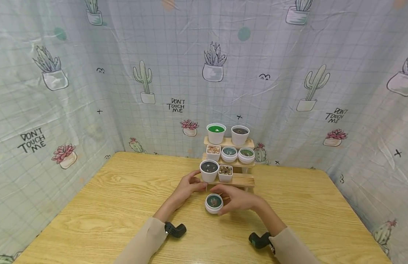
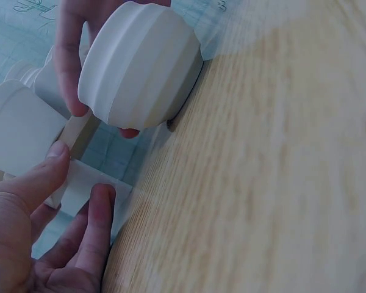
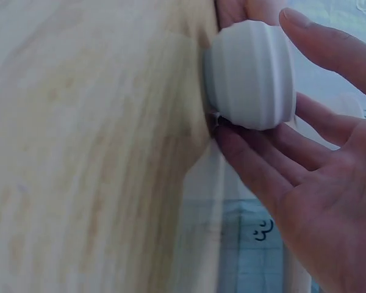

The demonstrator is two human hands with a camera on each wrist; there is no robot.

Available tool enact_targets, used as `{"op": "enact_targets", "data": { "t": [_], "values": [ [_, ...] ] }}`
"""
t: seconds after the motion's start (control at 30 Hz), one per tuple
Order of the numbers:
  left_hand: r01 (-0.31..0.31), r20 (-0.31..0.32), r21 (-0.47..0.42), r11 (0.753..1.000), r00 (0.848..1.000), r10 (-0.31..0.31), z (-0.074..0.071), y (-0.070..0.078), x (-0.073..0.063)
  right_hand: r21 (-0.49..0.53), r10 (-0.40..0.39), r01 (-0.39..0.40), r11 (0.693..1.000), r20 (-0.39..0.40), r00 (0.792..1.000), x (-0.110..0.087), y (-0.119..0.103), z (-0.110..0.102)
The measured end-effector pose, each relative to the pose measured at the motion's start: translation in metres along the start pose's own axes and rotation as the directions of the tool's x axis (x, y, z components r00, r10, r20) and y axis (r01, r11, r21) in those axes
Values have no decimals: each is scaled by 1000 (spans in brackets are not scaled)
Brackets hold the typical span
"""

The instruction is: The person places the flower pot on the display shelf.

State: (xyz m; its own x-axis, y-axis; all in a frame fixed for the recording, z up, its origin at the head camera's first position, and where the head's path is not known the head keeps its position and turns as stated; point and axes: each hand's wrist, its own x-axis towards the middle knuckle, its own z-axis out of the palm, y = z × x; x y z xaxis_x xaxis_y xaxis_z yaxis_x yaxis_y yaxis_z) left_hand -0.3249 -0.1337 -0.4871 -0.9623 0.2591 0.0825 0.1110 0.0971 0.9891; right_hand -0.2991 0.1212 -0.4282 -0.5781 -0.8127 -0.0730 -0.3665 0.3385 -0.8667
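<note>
Small round white flowerpot (image 1: 214,204) with a dark green filling and a reddish middle stands on the table in front of the stand. My right hand (image 1: 238,198) holds it from the right, thumb (image 3: 317,46) near the rim and fingers (image 3: 262,159) curled round its far side. At the left end of the bottom step, my left hand (image 1: 187,187) grips the three-step wooden stand (image 1: 243,179). The thumb (image 2: 52,162) rests on the step's edge, with the other fingers (image 2: 97,213) by its white support (image 2: 79,189). Right beside this hand stands a dark-filled white pot (image 1: 209,171).
A small square pot of pebbles (image 1: 225,173) shares the bottom step. The middle step bears another square pot (image 1: 213,152) and two round pots, one blue-green (image 1: 229,154), one green (image 1: 246,156). On top are a green-filled pot (image 1: 216,133) and a grey-filled pot (image 1: 240,135). A printed curtain (image 1: 177,80) hangs behind.
</note>
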Motion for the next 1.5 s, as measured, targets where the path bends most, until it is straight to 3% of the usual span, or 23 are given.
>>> {"op": "enact_targets", "data": {
  "t": [0.37,0.77,1.5],
  "values": [
    [2,-3,2,1000,1000,-2,1,0,1,1,-15,15,1000,-21,1000,6,6,5],
    [9,-8,7,1000,1000,-9,0,0,0,-101,-13,10,995,-37,999,8,8,7],
    [7,-6,-1,1000,1000,-7,0,0,0,-113,6,-11,994,-45,999,6,7,6]
  ]
}}
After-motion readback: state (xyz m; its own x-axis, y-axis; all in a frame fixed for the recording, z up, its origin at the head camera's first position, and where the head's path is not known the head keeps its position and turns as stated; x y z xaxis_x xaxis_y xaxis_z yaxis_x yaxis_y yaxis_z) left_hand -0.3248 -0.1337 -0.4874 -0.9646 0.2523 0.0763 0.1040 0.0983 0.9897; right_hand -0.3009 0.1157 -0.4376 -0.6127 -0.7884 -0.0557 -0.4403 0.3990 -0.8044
